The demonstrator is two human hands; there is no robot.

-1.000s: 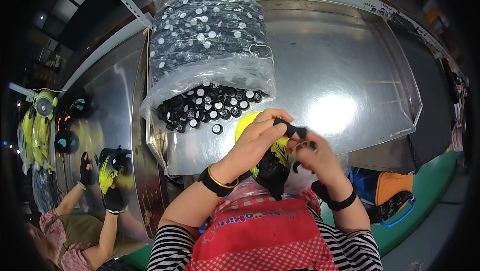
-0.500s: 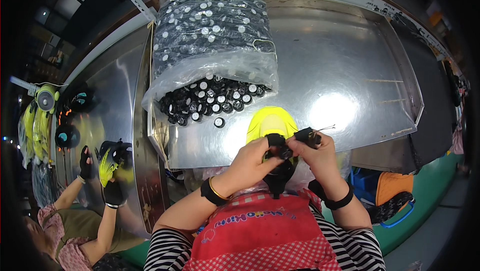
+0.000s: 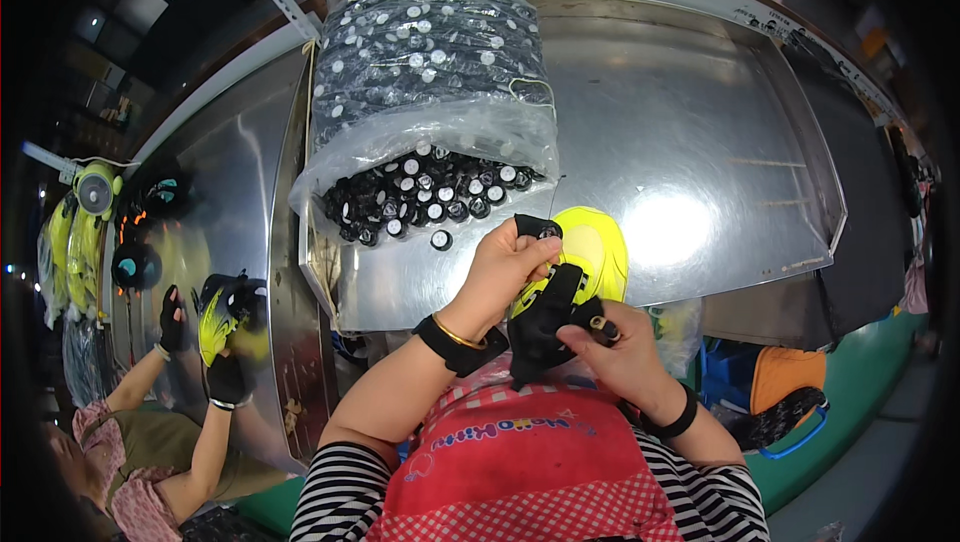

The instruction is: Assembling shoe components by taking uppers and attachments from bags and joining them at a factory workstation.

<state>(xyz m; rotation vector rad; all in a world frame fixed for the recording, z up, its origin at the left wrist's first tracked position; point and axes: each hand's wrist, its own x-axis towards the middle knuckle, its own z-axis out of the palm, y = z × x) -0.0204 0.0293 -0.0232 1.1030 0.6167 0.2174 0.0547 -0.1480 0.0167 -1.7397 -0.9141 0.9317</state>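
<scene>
A bright yellow and black shoe lies before me at the table's near edge, its yellow toe end pointing away. My left hand has thumb and index finger pinched together at the shoe's left side, the index finger in a black cover. From this pinch a thin dark cord sticks up. My right hand is closed at the shoe's black part, around a small black piece with a tan round end. Fingers hide much of that piece, so its kind is unclear.
A clear plastic bag spills several black round knobs with white tops onto the metal table. To the left, a co-worker's gloved hand holds another yellow and black shoe. An orange and blue chair stands at the right.
My hands have moved apart, the left forward and leftward, the right down toward me. The shoe has shifted slightly right. Thin cords stuck out at my right hand earlier; one now rises from my left.
</scene>
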